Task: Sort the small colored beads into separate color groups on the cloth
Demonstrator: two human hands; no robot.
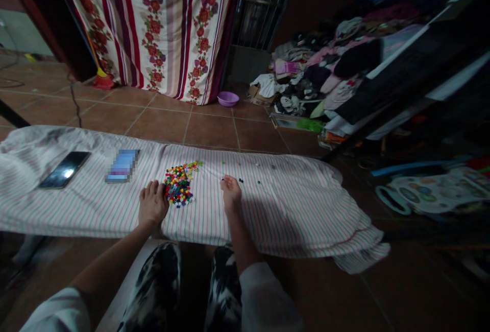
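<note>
A heap of small multicoloured beads (179,184) lies on a pink-striped cloth (291,209) spread over a low surface in front of me. My left hand (152,203) rests on the cloth just left of the heap, knuckles up, fingers curled and touching its edge. My right hand (230,192) rests to the right of the heap with its fingers drawn together; whatever they pinch is too small to make out. A few loose dark and green beads (248,181) lie scattered beyond my right hand.
A dark phone (64,169) and a blue blurred card or packet (121,165) lie on the cloth at left. Beyond is tiled floor, a floral curtain (168,25), a purple bowl (228,98), and a pile of clothes (325,76) against shelving at right.
</note>
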